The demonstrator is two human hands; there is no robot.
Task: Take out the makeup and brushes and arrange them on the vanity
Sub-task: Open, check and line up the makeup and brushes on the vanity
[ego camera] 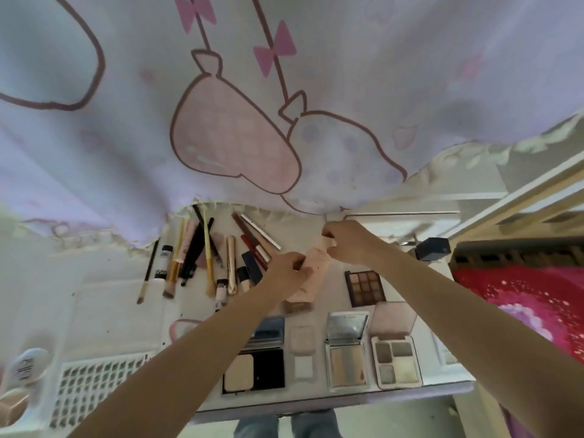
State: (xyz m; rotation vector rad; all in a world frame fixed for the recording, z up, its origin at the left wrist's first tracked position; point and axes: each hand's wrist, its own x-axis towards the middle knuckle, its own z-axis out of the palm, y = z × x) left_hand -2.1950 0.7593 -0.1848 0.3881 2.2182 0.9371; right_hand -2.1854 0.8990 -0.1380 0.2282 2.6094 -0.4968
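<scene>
The left hand point(289, 268) and right hand point(343, 240) each grip an end of the pink tube point(311, 270), likely light, soft, squeezable; best held mid-body.

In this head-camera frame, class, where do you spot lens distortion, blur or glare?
Head view: wide-angle bending curves the vanity front edge and stretches both forearms; the left edge smears the white jar; the silver compact mirror reflects pale light; the pink tube, gripped by both hands, looks soft.
</scene>
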